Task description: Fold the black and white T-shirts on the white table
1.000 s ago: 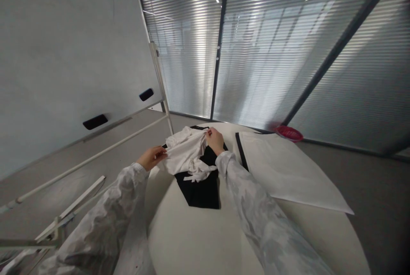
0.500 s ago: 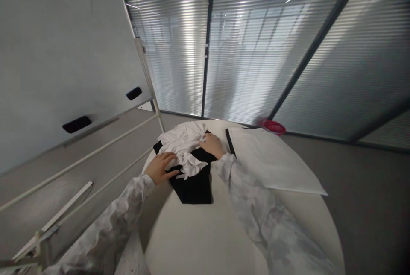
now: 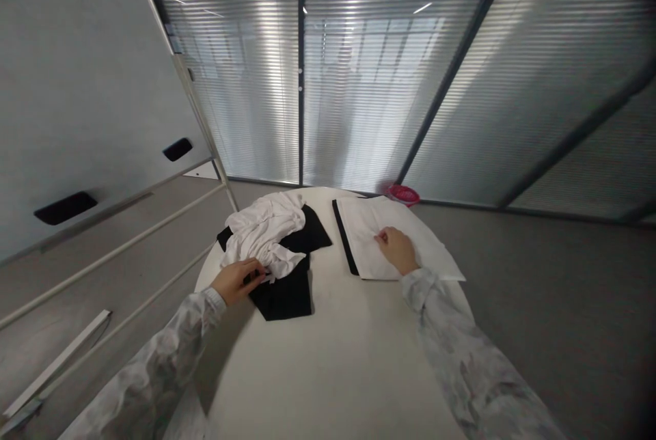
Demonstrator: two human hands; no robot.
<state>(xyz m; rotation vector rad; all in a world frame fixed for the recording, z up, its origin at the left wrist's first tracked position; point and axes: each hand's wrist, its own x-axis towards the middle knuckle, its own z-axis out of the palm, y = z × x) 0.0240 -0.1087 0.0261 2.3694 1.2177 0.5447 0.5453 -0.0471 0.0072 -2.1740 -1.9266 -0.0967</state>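
My left hand (image 3: 240,281) is at the near left edge of a crumpled white garment (image 3: 269,221), thumb and fingers pinched on its edge beside a small pale tag (image 3: 269,278). That garment lies loosely over black cloth (image 3: 284,298), which shows at its near side and to its right. Over on the right, my right hand (image 3: 397,251) rests on a flat white cloth (image 3: 356,221), its fingertips closed together on the surface, where the cloth creases. A black strip (image 3: 346,242) shows along the flat cloth's left edge.
Everything lies on a round white table (image 3: 328,372). A red basket (image 3: 403,195) sits beyond its far right edge. To the left stands a whiteboard (image 3: 87,85) on a pale metal frame (image 3: 128,244). Glass panels with blinds (image 3: 353,85) rise behind.
My right hand has left the crumpled garment and moved right onto the flat white cloth. My left hand's spread fingers have closed at the garment's edge. The view has turned slightly right.
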